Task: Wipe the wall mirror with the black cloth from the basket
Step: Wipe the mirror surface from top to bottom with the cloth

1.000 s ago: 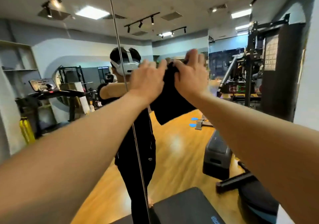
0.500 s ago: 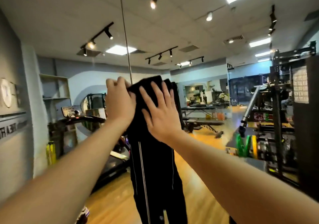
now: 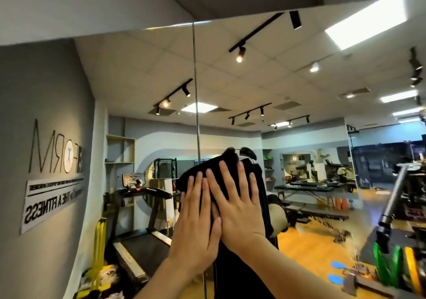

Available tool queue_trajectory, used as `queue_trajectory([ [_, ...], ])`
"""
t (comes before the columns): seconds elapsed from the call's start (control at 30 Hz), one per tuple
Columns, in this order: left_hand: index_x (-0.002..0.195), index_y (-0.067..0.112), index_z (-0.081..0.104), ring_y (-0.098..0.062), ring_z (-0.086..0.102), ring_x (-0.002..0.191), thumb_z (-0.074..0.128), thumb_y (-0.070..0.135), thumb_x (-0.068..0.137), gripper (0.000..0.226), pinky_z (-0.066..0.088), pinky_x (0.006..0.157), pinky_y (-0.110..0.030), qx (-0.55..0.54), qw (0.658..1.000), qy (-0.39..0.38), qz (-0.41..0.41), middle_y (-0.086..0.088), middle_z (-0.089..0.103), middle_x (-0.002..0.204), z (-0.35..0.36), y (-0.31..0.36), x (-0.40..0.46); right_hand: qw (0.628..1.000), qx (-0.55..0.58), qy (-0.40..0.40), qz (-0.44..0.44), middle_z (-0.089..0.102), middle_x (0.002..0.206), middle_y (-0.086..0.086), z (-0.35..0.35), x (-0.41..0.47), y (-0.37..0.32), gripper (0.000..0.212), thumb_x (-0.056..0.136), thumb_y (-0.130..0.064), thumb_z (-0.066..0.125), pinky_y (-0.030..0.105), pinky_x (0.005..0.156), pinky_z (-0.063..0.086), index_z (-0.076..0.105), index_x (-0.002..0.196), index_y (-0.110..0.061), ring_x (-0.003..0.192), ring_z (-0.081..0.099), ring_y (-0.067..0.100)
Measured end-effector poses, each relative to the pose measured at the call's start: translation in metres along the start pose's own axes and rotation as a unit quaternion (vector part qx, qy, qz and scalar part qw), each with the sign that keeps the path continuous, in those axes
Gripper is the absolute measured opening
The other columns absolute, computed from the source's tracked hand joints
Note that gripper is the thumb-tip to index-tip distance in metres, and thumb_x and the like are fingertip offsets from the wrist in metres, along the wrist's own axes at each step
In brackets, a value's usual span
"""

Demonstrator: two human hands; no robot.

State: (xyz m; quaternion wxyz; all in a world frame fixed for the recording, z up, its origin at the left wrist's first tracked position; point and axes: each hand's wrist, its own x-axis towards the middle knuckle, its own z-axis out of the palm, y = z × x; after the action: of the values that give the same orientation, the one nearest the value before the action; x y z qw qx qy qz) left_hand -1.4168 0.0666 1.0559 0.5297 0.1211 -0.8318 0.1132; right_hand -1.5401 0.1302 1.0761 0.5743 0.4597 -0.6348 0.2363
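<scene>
The wall mirror fills most of the view, with a vertical seam between two panes. A black cloth is pressed flat against the glass just right of that seam. My left hand lies flat on the cloth's lower left part, fingers together and pointing up. My right hand lies flat beside it, fingers spread, its thumb edge overlapping the left hand. Both palms press the cloth to the mirror. My own reflection is mostly hidden behind the cloth and hands. The basket is not in view.
The mirror's top edge meets a grey wall above. The glass reflects a gym: a treadmill at lower left, benches at mid right, a weight rack at far right and a mirrored wall sign on the left.
Both hands have gone from gripping the cloth in front of me to lying flat on it against the glass. My view has tilted upward, so the mirror's top edge now shows.
</scene>
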Motion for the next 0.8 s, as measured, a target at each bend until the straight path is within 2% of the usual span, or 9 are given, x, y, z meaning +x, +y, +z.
queue_trajectory([
  [0.1,0.162,0.009,-0.006,-0.026,-0.007,0.158,0.029,0.033,0.102,0.074,0.024,0.122,-0.059,-0.006,1.0,0.029,-0.004,-0.006,-0.011,0.171,0.005,-0.004,0.01,1.0,-0.002,0.013,-0.017,0.007,0.171,0.01,0.001,0.007,0.002,0.071,0.098,-0.044,0.034,0.06,0.12,0.015,0.018,0.164,-0.022,0.156,0.006,0.042],
  [0.3,0.162,0.008,0.008,-0.026,0.004,0.158,0.025,0.029,0.101,0.067,0.014,0.122,-0.051,-0.033,0.995,0.091,0.012,-0.004,0.003,0.172,0.008,-0.017,0.046,0.998,0.009,0.038,-0.038,0.022,0.169,0.009,0.002,0.041,0.004,0.071,0.092,-0.04,0.038,0.06,0.118,0.019,0.033,0.159,-0.015,0.155,0.017,0.041],
  [0.47,0.163,0.016,0.013,-0.025,0.005,0.158,0.029,0.032,0.103,0.064,0.016,0.121,-0.05,-0.034,0.993,0.108,0.023,-0.001,0.007,0.171,0.013,-0.023,0.044,0.991,0.043,0.124,-0.026,0.048,0.153,0.006,0.001,0.029,0.003,0.053,0.094,-0.03,0.05,0.059,0.117,0.027,0.05,0.146,-0.023,0.151,0.03,0.04],
  [0.6,0.161,0.007,0.018,-0.028,0.006,0.158,0.033,0.03,0.098,0.068,0.014,0.121,-0.05,0.01,0.994,0.105,0.03,-0.007,0.008,0.171,0.018,-0.023,0.037,0.992,0.041,0.122,-0.015,0.034,0.165,0.0,0.0,-0.004,0.005,0.066,0.091,-0.039,0.047,0.061,0.115,0.028,0.04,0.156,-0.03,0.152,0.025,0.042],
  [0.7,0.16,0.006,0.018,-0.03,0.008,0.158,0.034,0.027,0.095,0.07,0.014,0.12,-0.05,0.032,0.993,0.108,0.038,-0.009,0.01,0.171,0.018,-0.023,0.041,0.993,0.026,0.115,-0.012,0.03,0.166,0.0,0.001,0.002,0.01,0.065,0.093,-0.043,0.045,0.063,0.114,0.029,0.04,0.157,-0.029,0.152,0.025,0.043],
  [0.8,0.161,0.009,0.016,-0.026,0.006,0.158,0.033,0.025,0.098,0.068,0.013,0.121,-0.048,0.005,0.992,0.118,0.039,-0.005,0.009,0.171,0.015,-0.027,0.053,0.993,0.018,0.114,-0.016,0.032,0.166,0.001,0.002,0.02,0.01,0.06,0.098,-0.043,0.041,0.064,0.114,0.026,0.041,0.156,-0.028,0.152,0.023,0.044],
])
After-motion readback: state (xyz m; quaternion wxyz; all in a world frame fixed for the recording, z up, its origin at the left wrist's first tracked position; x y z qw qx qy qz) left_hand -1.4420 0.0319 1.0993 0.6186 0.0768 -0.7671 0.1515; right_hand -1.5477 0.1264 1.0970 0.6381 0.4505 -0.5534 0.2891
